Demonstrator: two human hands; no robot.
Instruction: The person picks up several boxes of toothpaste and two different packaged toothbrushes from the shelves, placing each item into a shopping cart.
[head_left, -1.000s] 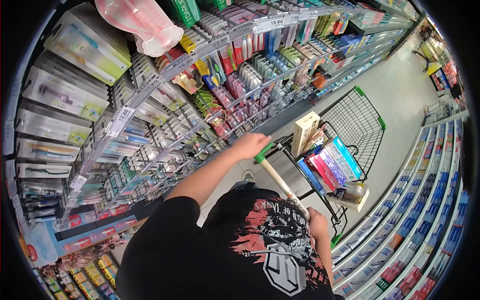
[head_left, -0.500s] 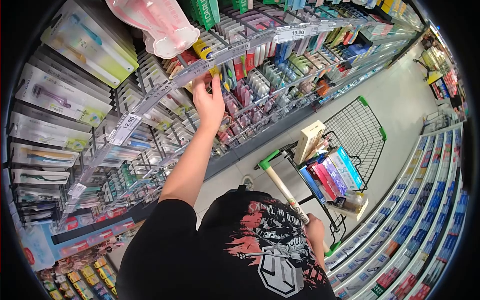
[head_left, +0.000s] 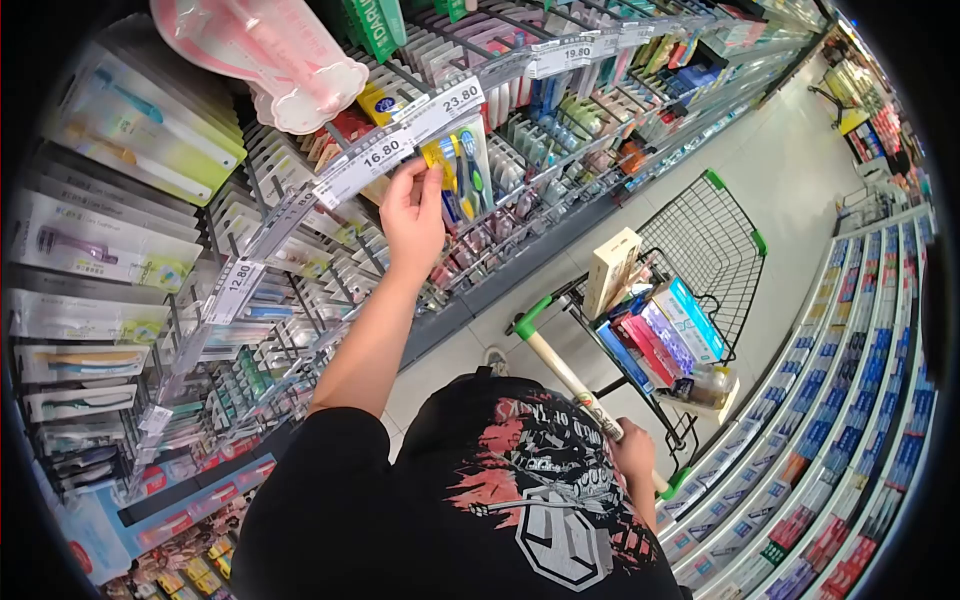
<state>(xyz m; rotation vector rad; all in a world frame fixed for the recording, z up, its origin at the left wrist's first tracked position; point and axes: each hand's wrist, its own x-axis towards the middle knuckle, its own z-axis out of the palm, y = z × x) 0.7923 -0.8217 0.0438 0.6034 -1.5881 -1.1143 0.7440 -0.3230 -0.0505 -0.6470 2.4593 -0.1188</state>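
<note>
My left hand (head_left: pixel 412 225) is raised at the toothbrush rack, its thumb and fingers pinching the left edge of a toothbrush pack (head_left: pixel 468 175). The pack has a yellow card and brushes in blue, yellow and green. It sits just below the price tags (head_left: pixel 381 153) reading 16.80 and 23.80; whether it still hangs on its hook cannot be made out. Down at the right, my right hand (head_left: pixel 632 450) is wrapped round the pale handle (head_left: pixel 565 370) of a shopping cart (head_left: pixel 690 250).
Boxes (head_left: pixel 665 335) and a jar fill the cart's near part. Hanging toothbrush packs (head_left: pixel 95 240) line the left rack, with a pink display piece (head_left: pixel 270 60) jutting out at the top. Shelves of boxed goods (head_left: pixel 830 420) curve along the right. A tiled aisle (head_left: pixel 795 150) runs between.
The toothbrush pack has come into fuller view, its front turned up beside my left hand. My view has shifted slightly. My right hand stays on the cart handle.
</note>
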